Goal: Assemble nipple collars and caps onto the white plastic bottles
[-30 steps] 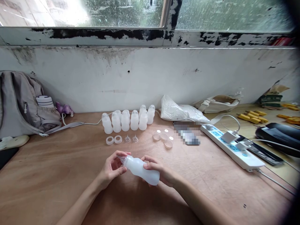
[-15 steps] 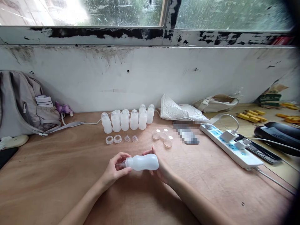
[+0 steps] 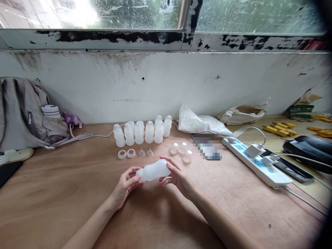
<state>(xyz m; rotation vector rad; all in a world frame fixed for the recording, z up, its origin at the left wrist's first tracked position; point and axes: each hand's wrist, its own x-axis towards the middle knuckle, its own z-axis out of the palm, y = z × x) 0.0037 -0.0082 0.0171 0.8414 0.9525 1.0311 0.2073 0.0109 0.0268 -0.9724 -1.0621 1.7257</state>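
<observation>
A frosted white baby bottle (image 3: 155, 170) is held tilted above the table, its base raised to the right. My left hand (image 3: 127, 185) is closed round the bottle's neck and covers most of that end. At the base, my right hand (image 3: 180, 178) grips the bottle with its fingers partly bent. Beyond my hands lie two white rings (image 3: 131, 153), two clear nipples (image 3: 149, 152), several clear round caps (image 3: 186, 158) and small white discs (image 3: 175, 144). Farther back, several capped bottles (image 3: 139, 133) stand upright in a group.
Right of the caps are a blurred-out dark flat object (image 3: 207, 147) and a white power strip (image 3: 256, 162) with chargers and cables. White plastic bags (image 3: 202, 122) rest against the wall. A grey backpack (image 3: 23, 110) stands at the left; yellow pieces (image 3: 280, 129) lie far right.
The bottle has gone from nearly level to tilted, its base rising and shifting slightly left. My left hand has closed further over the neck end, and the right hand's fingers have moved at the base.
</observation>
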